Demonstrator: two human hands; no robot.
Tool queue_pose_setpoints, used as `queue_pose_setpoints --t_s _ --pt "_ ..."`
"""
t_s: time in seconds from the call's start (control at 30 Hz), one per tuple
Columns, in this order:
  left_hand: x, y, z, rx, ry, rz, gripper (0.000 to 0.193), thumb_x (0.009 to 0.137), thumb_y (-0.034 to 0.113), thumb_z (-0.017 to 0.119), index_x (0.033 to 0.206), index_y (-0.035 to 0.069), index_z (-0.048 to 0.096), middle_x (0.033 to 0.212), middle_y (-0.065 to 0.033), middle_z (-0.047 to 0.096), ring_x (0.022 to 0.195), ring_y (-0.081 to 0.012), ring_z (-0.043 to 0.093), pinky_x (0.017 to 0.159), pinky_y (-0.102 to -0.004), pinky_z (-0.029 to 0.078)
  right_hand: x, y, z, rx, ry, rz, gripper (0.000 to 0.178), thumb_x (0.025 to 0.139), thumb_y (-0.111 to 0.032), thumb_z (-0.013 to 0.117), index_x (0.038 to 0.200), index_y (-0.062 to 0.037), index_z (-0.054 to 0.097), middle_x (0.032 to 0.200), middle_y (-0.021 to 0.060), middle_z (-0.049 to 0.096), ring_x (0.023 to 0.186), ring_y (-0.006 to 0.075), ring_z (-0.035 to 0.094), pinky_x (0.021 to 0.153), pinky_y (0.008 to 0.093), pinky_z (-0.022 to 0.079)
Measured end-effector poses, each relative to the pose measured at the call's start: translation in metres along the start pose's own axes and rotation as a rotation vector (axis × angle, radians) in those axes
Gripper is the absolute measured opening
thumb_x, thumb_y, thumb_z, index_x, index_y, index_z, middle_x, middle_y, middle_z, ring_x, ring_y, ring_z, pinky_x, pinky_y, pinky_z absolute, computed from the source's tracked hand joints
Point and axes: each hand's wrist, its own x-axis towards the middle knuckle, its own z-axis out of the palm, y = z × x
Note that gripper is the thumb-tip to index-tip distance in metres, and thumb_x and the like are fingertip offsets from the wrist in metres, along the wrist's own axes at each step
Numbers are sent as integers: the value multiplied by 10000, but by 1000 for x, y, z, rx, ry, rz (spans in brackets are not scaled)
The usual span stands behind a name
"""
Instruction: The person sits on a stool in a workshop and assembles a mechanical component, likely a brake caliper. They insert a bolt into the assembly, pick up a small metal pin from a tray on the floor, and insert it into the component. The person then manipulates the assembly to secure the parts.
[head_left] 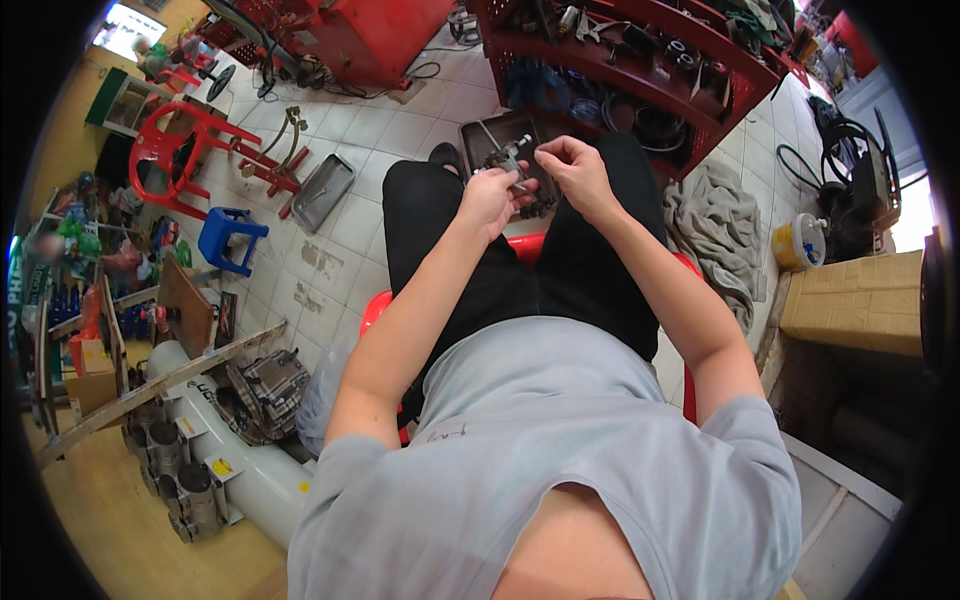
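My left hand (490,203) is closed around a small silver metal mechanical part (512,155), held over the gap between my knees. A thin rod sticks out of the part toward the upper left. Just to the right of it, my right hand (580,178) has thumb and fingertips pinched together. Whatever lies in that pinch is too small to make out. Below both hands, a dark metal tray (468,140) rests on the floor, partly hidden by my hands and the metal part. Dark parts show at its near end.
A red shelf cart (640,85) with tools and parts stands ahead. Left are a shallow grey tray (324,192), a blue stool (232,240) and a red chair (150,150). Right are a crumpled grey cloth (715,225), a yellow-and-white bucket (800,242) and a cardboard box (855,302).
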Motion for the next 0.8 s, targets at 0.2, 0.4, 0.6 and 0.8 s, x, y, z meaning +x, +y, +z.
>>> queue_pose_setpoints --t_s 0.2,0.4,0.6,0.8 --pt "-1 0 -2 38 -57 -18 136 968 162 552 1013 65 636 733 25 578 663 -86 563 652 -290 485 6 7 -3 225 -67 268 147 844 -178 700 908 -46 693 779 -20 663 626 37 465 585 198 378" --pt "-1 2 1 87 -86 -8 91 937 186 624 886 110 626 651 98 528 526 -10 476 524 -223 430 4 4 -5 345 -97 399 167 845 -211 710 908 -57 705 697 -53 582 611 33 420 540 213 319" --pt "-3 -2 8 -11 26 24 77 901 173 678 893 126 618 687 99 558 497 1 469 467 -203 397 3 7 -1 349 -16 362 164 852 -205 704 905 -50 706 698 -42 579 620 48 430 559 223 332" --pt "-5 -7 12 -121 13 52 95 883 153 698 908 128 610 717 84 568 498 -2 469 453 -198 382 5 10 -2 317 2 316 164 853 -185 697 914 -33 707 739 -13 620 643 63 487 589 230 385"
